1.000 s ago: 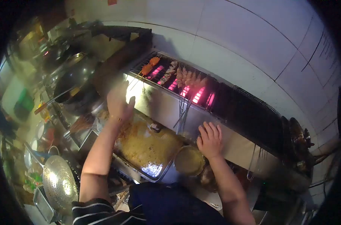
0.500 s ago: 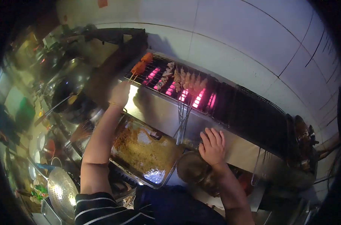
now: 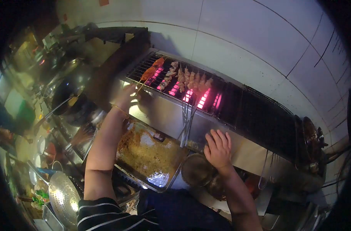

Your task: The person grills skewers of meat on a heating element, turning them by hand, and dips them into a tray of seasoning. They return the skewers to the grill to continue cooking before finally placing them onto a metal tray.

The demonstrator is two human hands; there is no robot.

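Note:
My left hand (image 3: pixel 125 98) is at the left front edge of the grill (image 3: pixel 132 73), beside the stick ends of an orange-red coated skewer (image 3: pixel 148 74). Its fingers look spread a little, apart from the sticks. That skewer lies on the wire rack at the far left. To its right are a pale meat skewer (image 3: pixel 168 77) and a cluster of meat skewers (image 3: pixel 192 81), whose long metal handles (image 3: pixel 187 127) hang over the front. Glowing heat shows beneath. My right hand (image 3: pixel 218 150) lies palm down, fingers stretched, at the steel grill front, holding nothing.
Below the grill is a greasy metal tray (image 3: pixel 148 156), with a round pot (image 3: pixel 196 169) to its right. A wok (image 3: pixel 73 98) with a ladle stands at left. A perforated strainer (image 3: pixel 63 196) is at lower left. Pans (image 3: pixel 310 134) hang at far right.
The orange-red skewer has shifted right and lies on the rack nearer the pale one. My left hand has loosened from its sticks and drawn slightly down and left. My right hand stays put.

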